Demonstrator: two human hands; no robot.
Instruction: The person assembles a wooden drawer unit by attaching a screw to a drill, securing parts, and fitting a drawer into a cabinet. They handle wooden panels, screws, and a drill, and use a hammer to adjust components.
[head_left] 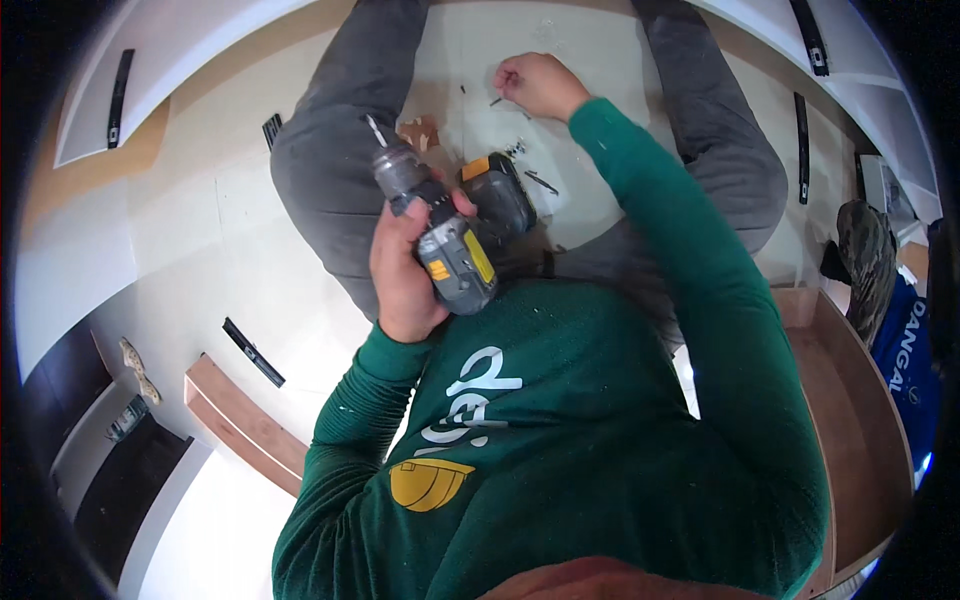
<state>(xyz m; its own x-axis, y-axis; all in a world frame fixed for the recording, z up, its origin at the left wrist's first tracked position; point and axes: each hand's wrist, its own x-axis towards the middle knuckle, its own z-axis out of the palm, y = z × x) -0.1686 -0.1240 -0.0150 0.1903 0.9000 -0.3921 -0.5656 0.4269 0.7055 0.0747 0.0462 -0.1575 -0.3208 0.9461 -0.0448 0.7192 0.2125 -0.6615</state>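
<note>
My left hand (405, 270) is wrapped round a cordless drill (457, 262), held in front of my torso. A bit sits in its chuck and points up and to the left; its black battery (503, 200) faces right. Low over the floor between my legs, my right hand (540, 85) has its fingertips pinched together. Just below them shows a small thin dark piece (495, 101), and I cannot tell whether they grip it. Nearby on the floor lie a few small metal screws (516, 148) and a dark slim metal piece (541, 182).
Black drawer slides lie on the floor (253, 352) and are fixed on white panels (120, 98). A wooden drawer box (865, 440) stands at my right, and another wooden piece (235, 410) at my left. Camouflage cloth (865, 250) and a blue cloth item (905, 350) are far right.
</note>
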